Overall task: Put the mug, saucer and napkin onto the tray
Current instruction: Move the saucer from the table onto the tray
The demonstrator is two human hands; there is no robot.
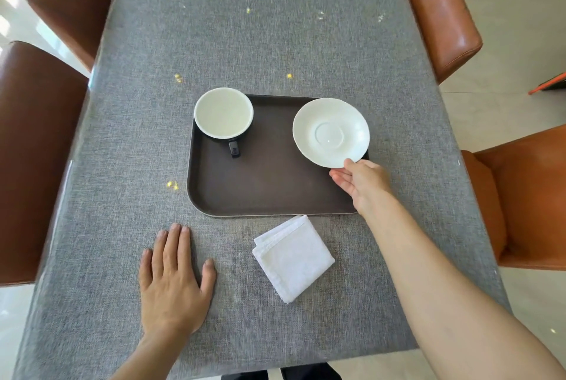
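Note:
A dark brown tray (269, 189) lies in the middle of the grey table. A mug (223, 113), black outside and white inside, stands on the tray's far left corner with its handle toward me. My right hand (361, 183) pinches the near rim of a white saucer (330, 132), which is over the tray's far right corner; whether it touches the tray I cannot tell. A folded white napkin (292, 258) rests on the table just in front of the tray. My left hand (174, 278) lies flat on the table, fingers spread, left of the napkin.
The table (245, 27) has a grey cloth with small yellow specks. Brown leather chairs (39, 146) stand on the left, orange ones (441, 11) on the right. The table's near edge runs just under my forearms.

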